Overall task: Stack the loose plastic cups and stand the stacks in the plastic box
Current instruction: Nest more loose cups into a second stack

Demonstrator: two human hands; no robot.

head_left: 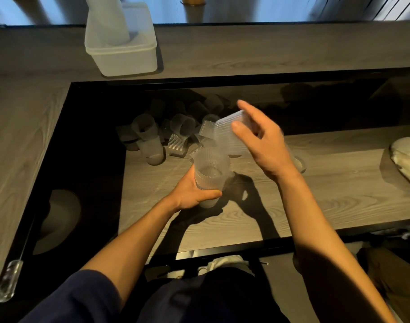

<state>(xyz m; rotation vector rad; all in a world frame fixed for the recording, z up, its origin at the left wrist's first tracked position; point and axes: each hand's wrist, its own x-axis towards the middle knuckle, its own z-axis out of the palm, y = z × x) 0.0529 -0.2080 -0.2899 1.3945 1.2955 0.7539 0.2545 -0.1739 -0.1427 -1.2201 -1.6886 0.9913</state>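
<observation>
Left grip (192,194) curls round a stack of ribbed cups (211,171) on the bench (316,194); right grip (264,145) pinches a tilted cup (225,131) above it. Loose cups (176,129) lie behind, plastic box (127,57) farther back.

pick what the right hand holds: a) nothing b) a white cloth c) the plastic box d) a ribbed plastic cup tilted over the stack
d: the right hand pinches a ribbed plastic cup, tilted just above the cup stack that the left hand grips upright on the wooden shelf.
</observation>
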